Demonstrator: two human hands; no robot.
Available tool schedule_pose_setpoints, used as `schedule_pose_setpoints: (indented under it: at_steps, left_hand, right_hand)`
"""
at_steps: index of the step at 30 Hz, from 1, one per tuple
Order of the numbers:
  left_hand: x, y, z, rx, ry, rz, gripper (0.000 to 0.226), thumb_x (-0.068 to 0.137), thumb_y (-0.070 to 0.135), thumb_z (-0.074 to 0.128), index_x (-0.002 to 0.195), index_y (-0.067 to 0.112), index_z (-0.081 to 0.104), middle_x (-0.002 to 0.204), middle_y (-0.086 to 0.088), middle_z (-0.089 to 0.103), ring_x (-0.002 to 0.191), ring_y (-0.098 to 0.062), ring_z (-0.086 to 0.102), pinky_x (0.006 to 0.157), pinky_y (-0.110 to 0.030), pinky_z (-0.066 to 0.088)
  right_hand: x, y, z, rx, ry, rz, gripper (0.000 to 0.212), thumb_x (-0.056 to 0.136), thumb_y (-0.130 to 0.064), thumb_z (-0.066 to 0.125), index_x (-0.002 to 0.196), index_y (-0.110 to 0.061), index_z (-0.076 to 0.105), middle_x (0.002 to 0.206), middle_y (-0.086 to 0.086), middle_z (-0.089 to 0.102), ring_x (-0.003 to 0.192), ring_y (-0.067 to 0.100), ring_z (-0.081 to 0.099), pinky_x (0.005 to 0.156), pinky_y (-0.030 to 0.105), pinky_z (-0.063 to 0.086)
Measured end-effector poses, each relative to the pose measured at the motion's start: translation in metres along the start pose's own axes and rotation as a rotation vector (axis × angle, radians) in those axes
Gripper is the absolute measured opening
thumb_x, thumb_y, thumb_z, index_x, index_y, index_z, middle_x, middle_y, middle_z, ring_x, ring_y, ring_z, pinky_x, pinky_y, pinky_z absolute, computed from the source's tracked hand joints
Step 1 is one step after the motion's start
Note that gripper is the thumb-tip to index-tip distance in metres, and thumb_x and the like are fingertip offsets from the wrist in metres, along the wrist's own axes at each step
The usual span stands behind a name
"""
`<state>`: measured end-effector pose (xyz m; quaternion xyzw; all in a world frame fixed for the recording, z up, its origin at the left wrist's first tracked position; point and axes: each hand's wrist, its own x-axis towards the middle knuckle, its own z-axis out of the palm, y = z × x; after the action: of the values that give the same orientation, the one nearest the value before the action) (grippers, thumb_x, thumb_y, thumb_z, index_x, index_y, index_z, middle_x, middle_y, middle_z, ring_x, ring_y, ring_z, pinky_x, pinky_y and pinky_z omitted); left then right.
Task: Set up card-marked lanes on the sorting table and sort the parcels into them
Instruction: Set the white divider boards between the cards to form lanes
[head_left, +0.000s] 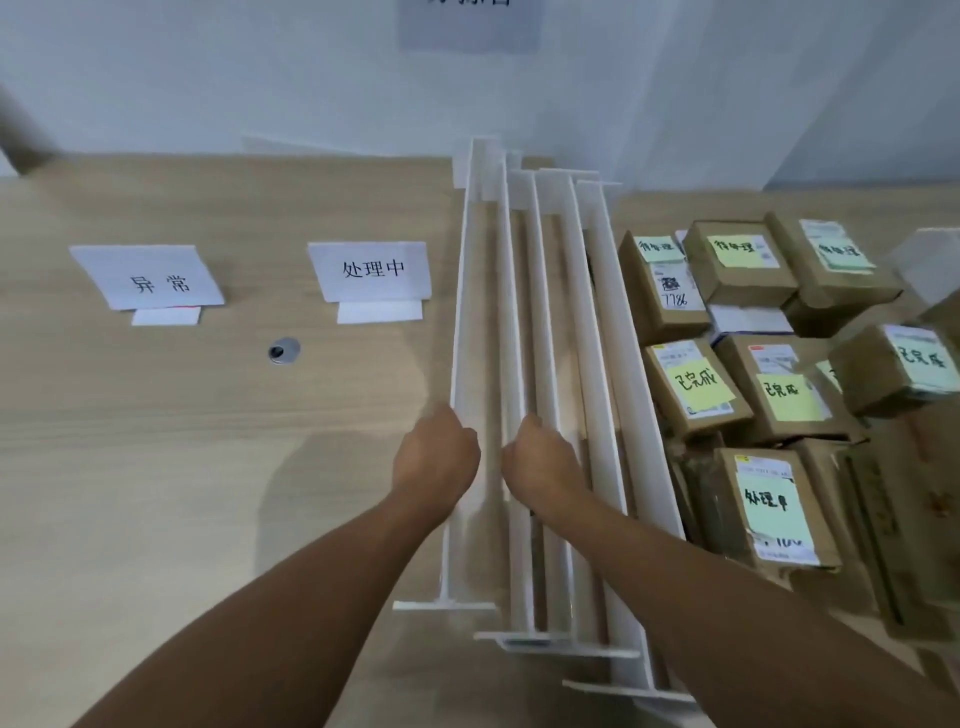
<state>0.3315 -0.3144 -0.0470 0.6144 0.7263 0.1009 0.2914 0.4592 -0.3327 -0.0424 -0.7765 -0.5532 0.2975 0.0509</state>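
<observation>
Both hands grip white dividers in the bunch standing mid-table: the left hand (435, 457) is closed on the leftmost divider (470, 332), the right hand (543, 462) on the next one (511, 332). Two cards (373, 270) stand to the left; labelled parcels (740, 260) crowd the right side of the table (156, 467)

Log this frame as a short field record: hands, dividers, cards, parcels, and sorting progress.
left hand: closed on the top edge of the leftmost white divider
right hand: closed on the next divider
dividers: several long white panels bunched side by side, mid-table
cards: two standing on the table, 异常 card at left, 处理中 card beside it
parcels: brown boxes with sticky notes, heaped right of the dividers
small round metal object: in front of the cards
progress: no parcels by the cards yet
</observation>
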Motion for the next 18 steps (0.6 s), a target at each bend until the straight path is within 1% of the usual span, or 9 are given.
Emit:
schedule_pose_setpoints:
  at_steps: [2,3,6,7,8,11,14,16,18]
  left_hand:
    - [-0.001,0.001,-0.034,-0.004,0.027,-0.016,0.009,0.097,0.023,0.045,0.099,0.014,0.045,0.09,-0.005,0.051,0.08,-0.029,0.051,0.07,-0.034,0.039]
    - [-0.001,0.0,-0.051,0.001,0.037,-0.02,0.009,0.097,0.022,0.044,0.097,0.013,0.044,0.09,-0.005,0.051,0.081,-0.029,0.051,0.07,-0.034,0.04]
    - [-0.007,-0.012,-0.105,0.028,0.078,-0.023,0.009,0.095,0.02,0.042,0.093,0.012,0.044,0.087,-0.006,0.052,0.079,-0.03,0.053,0.066,-0.034,0.041]
    - [-0.009,-0.018,-0.121,0.037,0.104,-0.023,0.009,0.095,0.02,0.042,0.094,0.011,0.045,0.087,-0.007,0.051,0.077,-0.03,0.053,0.066,-0.035,0.042]
    - [-0.012,-0.025,-0.137,0.051,0.132,-0.022,0.01,0.096,0.018,0.043,0.095,0.01,0.047,0.089,-0.008,0.052,0.076,-0.03,0.054,0.067,-0.035,0.043]
    - [-0.022,-0.054,-0.178,0.059,0.223,-0.038,0.012,0.095,0.02,0.045,0.097,0.009,0.05,0.088,-0.008,0.051,0.082,-0.034,0.054,0.069,-0.037,0.043]
    - [-0.028,-0.091,-0.205,0.051,0.281,-0.082,0.015,0.094,0.026,0.045,0.098,0.012,0.048,0.087,-0.008,0.054,0.086,-0.036,0.056,0.07,-0.037,0.045]
    - [-0.028,-0.116,-0.215,0.053,0.283,-0.087,0.014,0.094,0.027,0.044,0.097,0.013,0.047,0.082,-0.005,0.052,0.081,-0.033,0.057,0.066,-0.035,0.044]
    - [-0.025,-0.139,-0.219,0.033,0.287,-0.092,0.011,0.095,0.026,0.044,0.094,0.015,0.046,0.078,-0.001,0.048,0.072,-0.024,0.053,0.059,-0.032,0.038]
  right_hand:
    - [-0.003,-0.01,-0.021,0.015,0.051,-0.008,0.021,0.102,-0.012,0.044,0.12,-0.004,0.052,0.109,0.015,0.066,0.094,0.03,0.067,0.073,0.037,0.056]
    - [-0.005,-0.017,-0.031,0.014,0.067,-0.021,0.022,0.102,-0.013,0.043,0.119,-0.002,0.052,0.108,0.016,0.065,0.093,0.031,0.066,0.068,0.035,0.055]
    - [-0.01,-0.044,-0.054,0.016,0.106,-0.1,0.022,0.102,-0.016,0.042,0.117,-0.002,0.05,0.094,0.01,0.058,0.07,0.02,0.055,0.038,0.023,0.039]
    - [-0.011,-0.056,-0.06,0.022,0.124,-0.121,0.021,0.102,-0.017,0.043,0.117,-0.003,0.049,0.092,0.009,0.055,0.065,0.017,0.051,0.033,0.022,0.034]
    - [-0.011,-0.067,-0.065,0.025,0.143,-0.139,0.018,0.101,-0.017,0.043,0.113,-0.005,0.049,0.094,0.011,0.057,0.064,0.017,0.05,0.033,0.022,0.034]
    - [-0.012,-0.1,-0.073,0.022,0.17,-0.182,0.014,0.099,-0.02,0.043,0.104,-0.007,0.047,0.097,0.013,0.061,0.068,0.024,0.061,0.045,0.026,0.044]
    - [-0.016,-0.119,-0.068,0.01,0.148,-0.206,0.016,0.099,-0.021,0.044,0.105,-0.007,0.049,0.09,0.009,0.058,0.06,0.02,0.059,0.04,0.024,0.042]
    - [-0.021,-0.123,-0.059,-0.018,0.145,-0.202,0.016,0.1,-0.02,0.044,0.104,-0.006,0.049,0.09,0.009,0.058,0.066,0.021,0.058,0.046,0.029,0.044]
    - [-0.025,-0.12,-0.049,-0.059,0.141,-0.199,0.015,0.101,-0.02,0.044,0.103,-0.005,0.048,0.085,0.007,0.055,0.068,0.021,0.057,0.049,0.03,0.042]
